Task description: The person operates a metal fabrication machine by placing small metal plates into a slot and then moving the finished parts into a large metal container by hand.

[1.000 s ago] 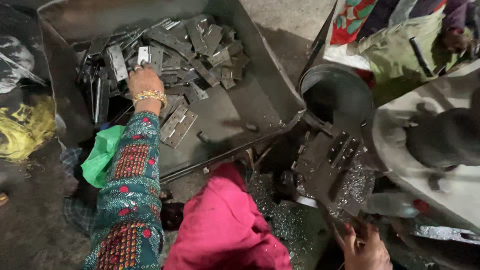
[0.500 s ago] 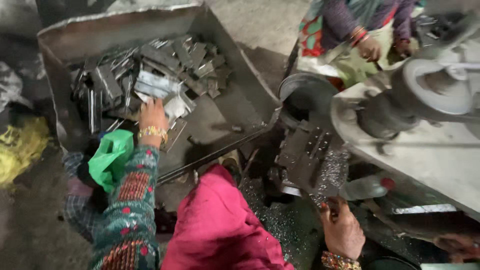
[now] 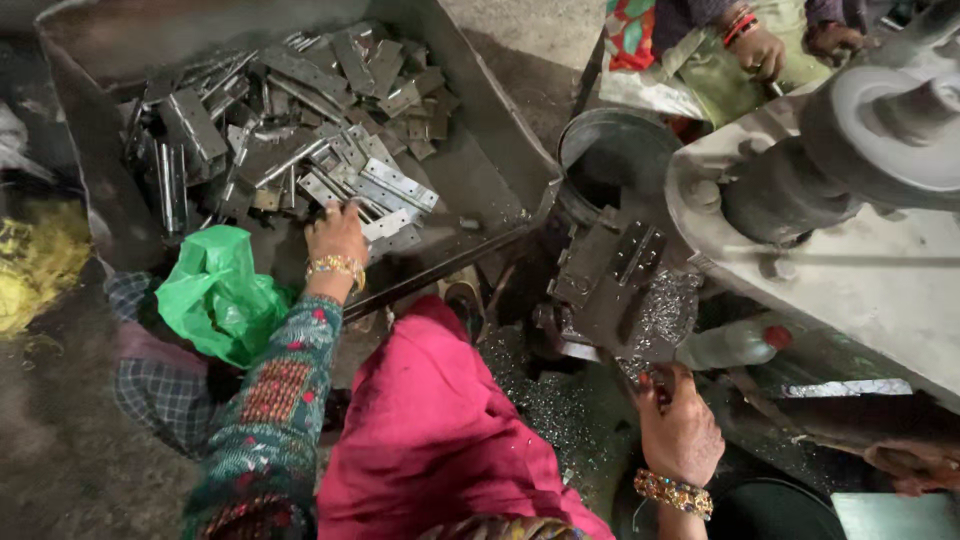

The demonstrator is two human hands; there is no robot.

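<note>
My left hand (image 3: 335, 235), in a patterned sleeve and with a gold bangle, reaches into a large grey metal tray (image 3: 478, 182). Its fingers close over a fan of flat silver metal plates (image 3: 392, 198) with holes, at the tray's near edge. A heap of similar plates (image 3: 290, 95) fills the far part of the tray. My right hand (image 3: 680, 432), wearing a beaded bracelet, rests low on the right, its fingertips touching the dark metal fixture (image 3: 608, 282) of a machine. Shiny metal shavings (image 3: 668, 308) cover that fixture. Whether this hand holds anything is hidden.
A grey machine body (image 3: 880, 260) with a round wheel fills the right side. A dark round bucket (image 3: 620, 155) stands behind the fixture. A green plastic bag (image 3: 215, 295) lies by my left arm, yellow fibres (image 3: 35, 255) at far left. Another person's hands (image 3: 762, 50) work at top right.
My left hand has drawn back from the heap to the tray's near edge with a bunch of plates. The view has swung right, bringing the machine and my right hand into sight.
</note>
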